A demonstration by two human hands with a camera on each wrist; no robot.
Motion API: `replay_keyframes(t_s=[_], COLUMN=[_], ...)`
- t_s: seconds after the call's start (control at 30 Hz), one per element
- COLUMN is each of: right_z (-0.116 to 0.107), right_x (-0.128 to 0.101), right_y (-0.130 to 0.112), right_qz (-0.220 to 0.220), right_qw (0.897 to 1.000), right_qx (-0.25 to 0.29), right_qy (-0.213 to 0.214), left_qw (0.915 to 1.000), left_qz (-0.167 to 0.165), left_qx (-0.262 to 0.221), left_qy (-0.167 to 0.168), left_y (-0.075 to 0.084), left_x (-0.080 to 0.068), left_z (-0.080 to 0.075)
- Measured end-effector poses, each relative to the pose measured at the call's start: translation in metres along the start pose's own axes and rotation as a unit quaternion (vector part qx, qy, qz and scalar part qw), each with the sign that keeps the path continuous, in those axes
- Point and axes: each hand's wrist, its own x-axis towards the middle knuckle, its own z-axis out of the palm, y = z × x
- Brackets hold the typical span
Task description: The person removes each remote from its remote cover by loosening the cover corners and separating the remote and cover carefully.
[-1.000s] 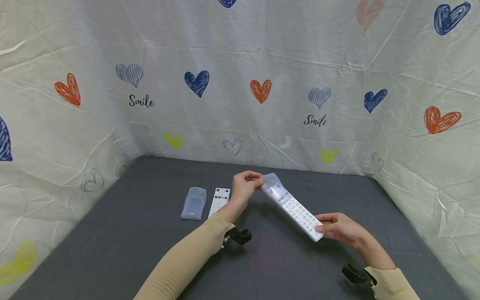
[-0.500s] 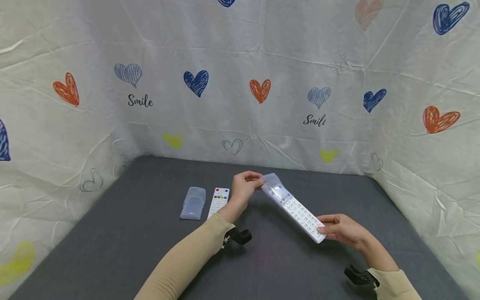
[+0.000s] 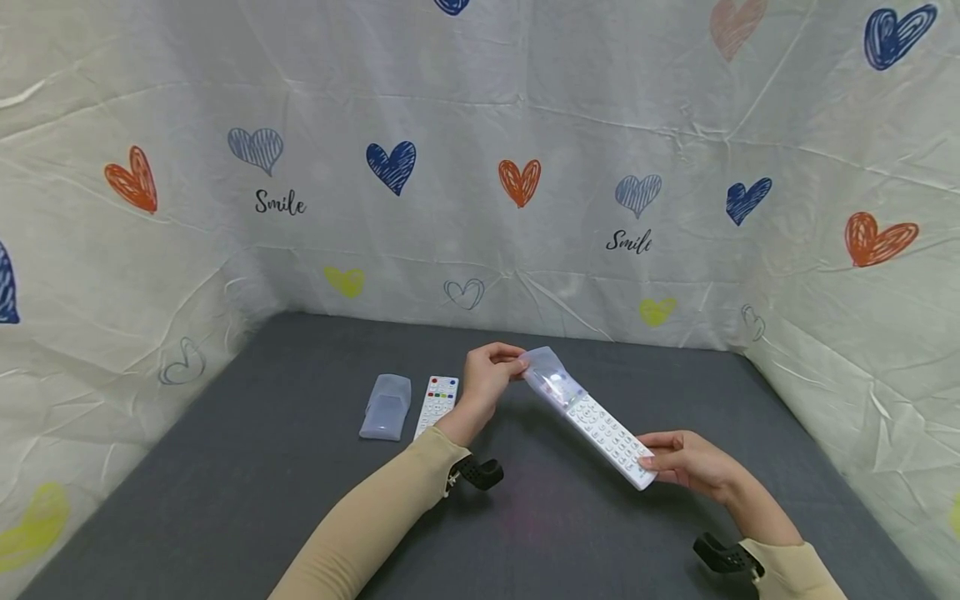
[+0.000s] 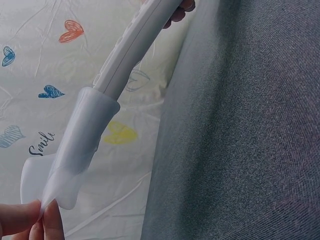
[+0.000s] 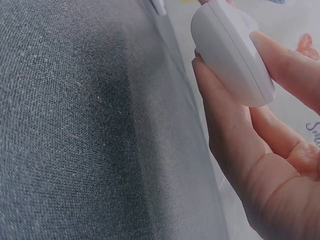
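Observation:
A white remote control (image 3: 611, 435) slants in the air above the table, its upper end inside a translucent silicone sleeve (image 3: 552, 375). My left hand (image 3: 486, 379) pinches the sleeve's far edge between thumb and fingers; the left wrist view shows the sleeve (image 4: 82, 132) around one end of the remote (image 4: 135, 45). At the other end my right hand (image 3: 690, 462) grips the remote, thumb on the button face and fingers beneath. In the right wrist view the white remote end (image 5: 232, 55) sits between thumb and fingers.
A second white remote (image 3: 437, 400) with coloured buttons lies on the dark grey table (image 3: 285, 492), partly hidden by the left arm. Left of it lies another translucent sleeve (image 3: 387, 407). A white heart-printed cloth (image 3: 450, 233) hangs behind and at the sides.
My right hand has moved slightly down and right with the remote. A little more of the remote shows outside the sleeve. My left hand stays almost where it was.

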Motion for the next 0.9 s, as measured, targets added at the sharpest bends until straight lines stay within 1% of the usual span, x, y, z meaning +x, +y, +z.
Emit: replay_keyframes(t_s=[0.33,0.6,0.9], right_z=[-0.0006,-0.0006,-0.0008], right_x=[-0.0025,-0.0035,-0.0058], right_y=[0.001,0.0033,0.0027], right_qz=[-0.006,0.002,0.002], right_qw=[1.0,1.0,1.0], right_qx=[0.003,0.0,0.007], right_qy=[-0.007,-0.003,-0.006], left_qw=[1.0,1.0,0.9999], left_qz=[-0.001,-0.004,-0.005], left_qx=[0.001,0.0,0.001], left_qy=[0.007,0.008,0.011], left_y=[0.0008,-0.0019,0.0001], left_x=[-0.0006,0.0001,0.0], left_z=[-0.0007,-0.0013,-0.002])
